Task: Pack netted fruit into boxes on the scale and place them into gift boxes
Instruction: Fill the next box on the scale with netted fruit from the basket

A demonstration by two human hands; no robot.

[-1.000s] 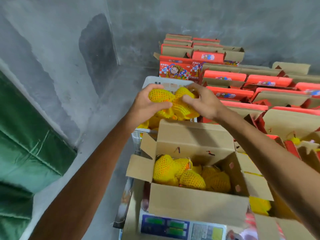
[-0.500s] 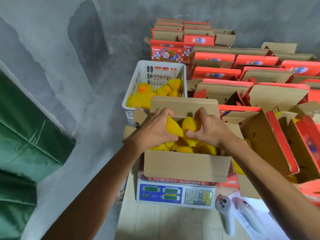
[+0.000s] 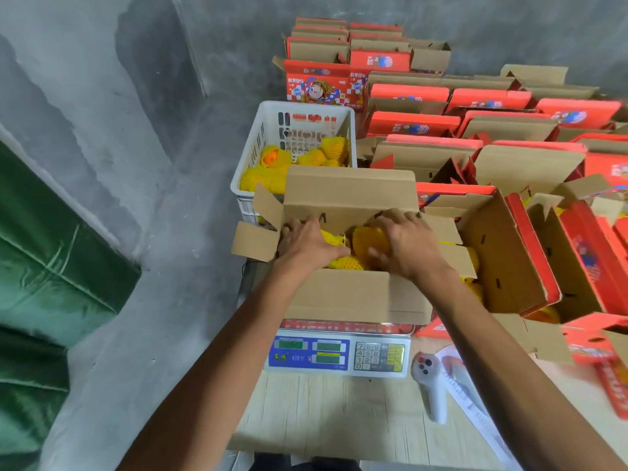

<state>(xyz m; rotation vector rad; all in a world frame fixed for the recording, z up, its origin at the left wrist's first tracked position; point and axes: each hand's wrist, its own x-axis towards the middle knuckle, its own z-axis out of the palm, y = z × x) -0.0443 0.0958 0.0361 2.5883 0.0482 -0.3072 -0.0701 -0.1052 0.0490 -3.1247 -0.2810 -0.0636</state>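
Note:
An open brown cardboard box (image 3: 339, 295) stands on a digital scale (image 3: 339, 353) and holds several fruits in yellow foam netting (image 3: 368, 237). My left hand (image 3: 306, 244) lies flat on the fruit at the box's left side, its fingers reaching the far wall. With spread fingers, my right hand (image 3: 406, 248) rests on the fruit at the right side. Behind the box, a white plastic crate (image 3: 300, 112) holds more netted fruit (image 3: 334, 146). Red gift boxes (image 3: 411, 124) with open flaps fill the right and the back.
The scale sits on a pale wooden table (image 3: 323, 413). A white handheld device (image 3: 430, 385) and printed paper strips lie to the scale's right. One open gift box (image 3: 503, 256) stands directly right of the scale. Grey concrete wall and green cloth (image 3: 51, 266) are at left.
Both hands carried netted fruit from the crate down into the box on the scale. Their fingers have since spread out over the fruit.

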